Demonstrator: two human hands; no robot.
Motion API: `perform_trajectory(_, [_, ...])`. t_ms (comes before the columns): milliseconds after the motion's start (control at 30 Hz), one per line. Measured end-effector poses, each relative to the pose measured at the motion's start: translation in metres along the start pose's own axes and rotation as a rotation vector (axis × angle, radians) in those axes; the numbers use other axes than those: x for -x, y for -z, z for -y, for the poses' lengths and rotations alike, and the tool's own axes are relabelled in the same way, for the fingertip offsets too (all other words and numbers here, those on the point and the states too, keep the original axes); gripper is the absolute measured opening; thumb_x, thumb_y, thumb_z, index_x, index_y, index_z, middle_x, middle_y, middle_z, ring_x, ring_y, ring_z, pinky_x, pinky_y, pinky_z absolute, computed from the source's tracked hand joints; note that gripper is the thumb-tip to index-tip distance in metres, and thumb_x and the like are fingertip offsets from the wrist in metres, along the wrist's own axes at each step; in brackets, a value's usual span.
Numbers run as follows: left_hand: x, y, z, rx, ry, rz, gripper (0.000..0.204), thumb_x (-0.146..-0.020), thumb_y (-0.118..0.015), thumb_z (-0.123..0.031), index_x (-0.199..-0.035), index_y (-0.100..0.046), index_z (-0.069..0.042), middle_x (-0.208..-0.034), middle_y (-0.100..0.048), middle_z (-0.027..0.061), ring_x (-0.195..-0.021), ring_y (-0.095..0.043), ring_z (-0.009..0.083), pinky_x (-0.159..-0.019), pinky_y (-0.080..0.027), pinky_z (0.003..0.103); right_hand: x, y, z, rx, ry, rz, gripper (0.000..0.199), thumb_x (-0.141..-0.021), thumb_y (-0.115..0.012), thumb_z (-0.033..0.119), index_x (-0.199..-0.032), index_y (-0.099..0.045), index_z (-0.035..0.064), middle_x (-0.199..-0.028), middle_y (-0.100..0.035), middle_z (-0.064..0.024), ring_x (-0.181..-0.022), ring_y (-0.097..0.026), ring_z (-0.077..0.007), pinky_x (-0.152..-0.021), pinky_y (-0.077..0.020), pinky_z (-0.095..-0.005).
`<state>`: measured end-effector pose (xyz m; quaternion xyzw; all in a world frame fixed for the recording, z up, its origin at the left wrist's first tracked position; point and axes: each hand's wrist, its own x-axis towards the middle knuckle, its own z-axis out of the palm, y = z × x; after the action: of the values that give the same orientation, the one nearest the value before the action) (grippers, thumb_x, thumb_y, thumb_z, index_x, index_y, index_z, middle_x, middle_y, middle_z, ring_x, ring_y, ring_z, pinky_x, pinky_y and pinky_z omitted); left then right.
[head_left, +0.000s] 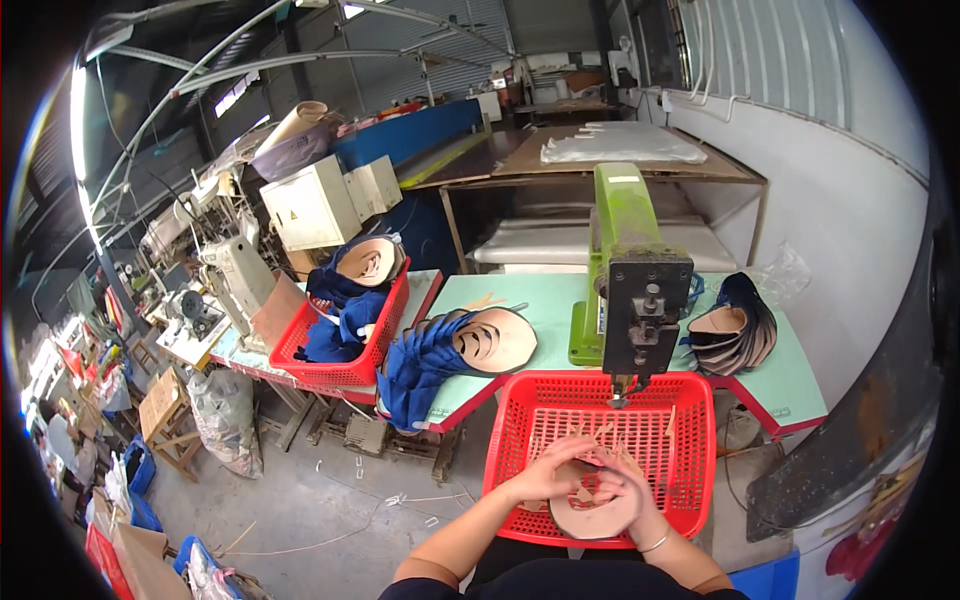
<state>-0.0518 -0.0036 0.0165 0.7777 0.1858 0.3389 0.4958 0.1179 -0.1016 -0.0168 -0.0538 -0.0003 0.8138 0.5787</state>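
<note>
A beige ring-shaped piece with a dark edge, which looks like a shoe upper (598, 522), is held over a red plastic basket (497, 455). My left hand (545, 474) grips its upper left edge, fingers bent over the rim. Around its right side is my right hand (645, 497), with some fingers showing through the opening. Both hands are closed on the piece, though the fingertips are slightly blurred. Thin beige scraps (671, 420) lie in the basket. Just beyond the hands stands a green sewing-type machine (628, 215) with a black head (650, 300).
A fanned stack of blue-and-beige uppers (496, 340) lies left on the green tabletop (545, 293). Another stack (735, 325) lies right of the machine. Further left, a second red basket (345, 375) holds blue pieces. A dark pillar (850, 485) stands at right.
</note>
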Motion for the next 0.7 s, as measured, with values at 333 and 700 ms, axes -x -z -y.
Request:
perform_trajectory(333, [-0.1, 0.128, -0.016, -1.064, -0.089, -0.461, 0.015, -0.076, -0.052, -0.008, -0.086, -0.064, -0.008, -0.079, -0.06, 0.0165, -0.071, -0.061, 0.0313, -0.064, -0.049, 0.042, 0.006, -0.005, 0.015, 0.626, 0.24, -0.322, 0.026, -0.093, -0.046, 0.025, -0.109, -0.05, 0.0045, -0.106, -0.055, -0.0075, -0.094, -0.058, -0.0227, -0.084, -0.0462, -0.0388])
perform_trajectory(700, [-0.12, 0.206, 0.081, -1.706, 0.402, -0.274, 0.061, -0.083, -0.045, -0.019, -0.14, -0.023, -0.021, -0.141, -0.028, 0.0147, -0.132, -0.018, 0.0383, -0.1, -0.01, 0.064, 0.072, 0.045, 0.019, 0.712, 0.168, -0.577, 0.021, -0.091, -0.051, 0.021, -0.102, -0.057, 0.0051, -0.088, -0.061, -0.0043, -0.08, -0.061, -0.0154, -0.069, -0.0494, -0.0271])
